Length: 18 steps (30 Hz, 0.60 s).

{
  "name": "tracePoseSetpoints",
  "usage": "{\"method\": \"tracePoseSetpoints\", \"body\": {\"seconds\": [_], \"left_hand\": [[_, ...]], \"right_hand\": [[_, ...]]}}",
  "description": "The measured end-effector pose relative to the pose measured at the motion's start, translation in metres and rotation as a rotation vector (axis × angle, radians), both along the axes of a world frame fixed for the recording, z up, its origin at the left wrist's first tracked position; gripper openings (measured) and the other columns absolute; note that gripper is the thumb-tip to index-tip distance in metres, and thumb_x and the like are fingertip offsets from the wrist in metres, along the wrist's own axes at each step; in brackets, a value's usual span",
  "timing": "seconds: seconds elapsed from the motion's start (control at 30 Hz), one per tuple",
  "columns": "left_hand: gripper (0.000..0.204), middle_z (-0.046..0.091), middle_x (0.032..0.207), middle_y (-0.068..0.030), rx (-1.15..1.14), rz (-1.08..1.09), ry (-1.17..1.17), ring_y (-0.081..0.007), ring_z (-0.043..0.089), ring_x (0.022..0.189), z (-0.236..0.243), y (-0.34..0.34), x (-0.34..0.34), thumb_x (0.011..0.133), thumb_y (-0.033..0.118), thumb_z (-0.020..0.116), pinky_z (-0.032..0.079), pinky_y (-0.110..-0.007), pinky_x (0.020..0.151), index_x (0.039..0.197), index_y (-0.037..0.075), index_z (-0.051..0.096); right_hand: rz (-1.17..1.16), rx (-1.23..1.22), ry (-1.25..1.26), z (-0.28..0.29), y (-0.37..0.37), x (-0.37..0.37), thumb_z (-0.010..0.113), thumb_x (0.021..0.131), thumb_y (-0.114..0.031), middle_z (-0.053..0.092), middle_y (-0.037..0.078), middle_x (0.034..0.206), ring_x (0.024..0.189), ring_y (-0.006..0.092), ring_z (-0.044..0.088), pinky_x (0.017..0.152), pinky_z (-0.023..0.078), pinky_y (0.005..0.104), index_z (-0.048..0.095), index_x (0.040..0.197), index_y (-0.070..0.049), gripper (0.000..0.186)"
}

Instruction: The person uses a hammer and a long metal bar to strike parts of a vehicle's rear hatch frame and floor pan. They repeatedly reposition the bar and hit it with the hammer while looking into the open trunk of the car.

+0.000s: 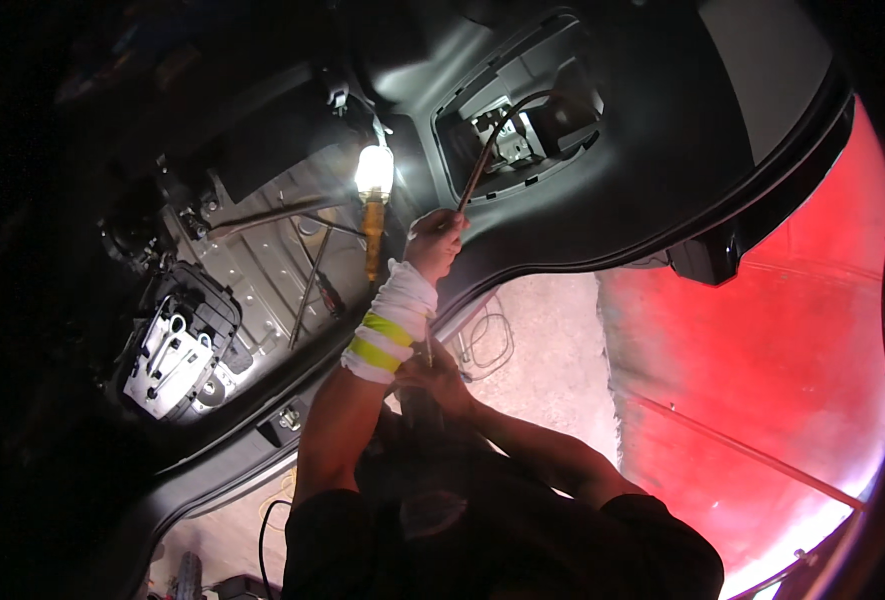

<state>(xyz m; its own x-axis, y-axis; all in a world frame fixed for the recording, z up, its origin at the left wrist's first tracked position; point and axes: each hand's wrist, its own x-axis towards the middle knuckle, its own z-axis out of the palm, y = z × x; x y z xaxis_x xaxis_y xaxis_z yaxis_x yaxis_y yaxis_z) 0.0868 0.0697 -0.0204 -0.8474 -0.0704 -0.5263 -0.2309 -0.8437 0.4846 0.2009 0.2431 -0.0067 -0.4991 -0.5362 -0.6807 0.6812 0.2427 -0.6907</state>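
Observation:
My left hand (435, 243), with a white wrap and yellow-green band at the wrist, is closed on a thin dark cable (483, 160) that arches into a rectangular opening (518, 100) in the dark trim panel. Below it, my right hand (433, 380) is closed around something thin, partly hidden behind the left forearm. A lit work lamp (374, 178) with an orange handle hangs just left of the opening.
A vehicle's cargo well (273, 260) holds rods, screwdriver-like tools and a black tray (203, 290) with metal tools. The black body edge (553, 262) curves across. Beyond it lie pale floor (553, 350), loose cord (508, 330) and a red surface (733, 380).

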Motion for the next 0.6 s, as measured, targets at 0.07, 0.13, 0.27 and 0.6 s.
{"method": "tracePoseSetpoints", "body": {"seconds": [0.07, 0.13, 0.27, 0.6], "left_hand": [[0.022, 0.042, 0.057, 0.0062, -0.008, -0.002, -0.009, -0.0019, 0.032, 0.042, 0.003, 0.001, 0.001, 0.095, 0.033, 0.062, 0.019, -0.021, 0.036, 0.092, 0.01, 0.062], [0.024, 0.037, 0.058, 0.0091, -0.015, -0.007, -0.014, -0.0001, 0.027, 0.043, 0.005, 0.001, 0.002, 0.095, 0.034, 0.061, 0.016, -0.02, 0.037, 0.094, 0.011, 0.062], [0.025, 0.047, 0.057, 0.0037, -0.061, 0.058, 0.033, -0.0038, 0.038, 0.044, 0.014, 0.002, 0.003, 0.095, 0.032, 0.062, 0.028, -0.022, 0.04, 0.086, 0.008, 0.061], [0.025, 0.054, 0.063, 0.0028, -0.791, 0.259, 0.129, -0.0068, 0.048, 0.054, 0.0, 0.003, -0.012, 0.096, 0.021, 0.058, 0.038, -0.025, 0.047, 0.078, 0.003, 0.06]], "right_hand": [[0.011, 0.032, 0.038, -0.002, 0.005, 0.0, 0.055, 0.093, -0.006, 0.062, 0.013, 0.106, 0.095, 0.0212, 0.065, 0.08, 0.055, 0.0322, 0.043, 0.125, 0.0, 0.035], [0.011, 0.061, 0.15, -0.007, 0.016, 0.001, 0.057, 0.092, -0.007, 0.064, 0.012, 0.098, 0.088, 0.0184, 0.066, 0.075, 0.055, 0.0302, 0.047, 0.118, 0.0, 0.029], [0.069, 0.157, 0.248, -0.014, 0.029, -0.007, 0.059, 0.092, -0.007, 0.065, 0.011, 0.088, 0.079, 0.0167, 0.066, 0.069, 0.055, 0.0294, 0.049, 0.112, 0.0, 0.023], [0.02, 0.16, 0.25, -0.01, 0.028, -0.014, 0.057, 0.092, -0.004, 0.064, 0.009, 0.084, 0.074, 0.0154, 0.064, 0.066, 0.053, 0.0279, 0.048, 0.109, -0.003, 0.02]]}}
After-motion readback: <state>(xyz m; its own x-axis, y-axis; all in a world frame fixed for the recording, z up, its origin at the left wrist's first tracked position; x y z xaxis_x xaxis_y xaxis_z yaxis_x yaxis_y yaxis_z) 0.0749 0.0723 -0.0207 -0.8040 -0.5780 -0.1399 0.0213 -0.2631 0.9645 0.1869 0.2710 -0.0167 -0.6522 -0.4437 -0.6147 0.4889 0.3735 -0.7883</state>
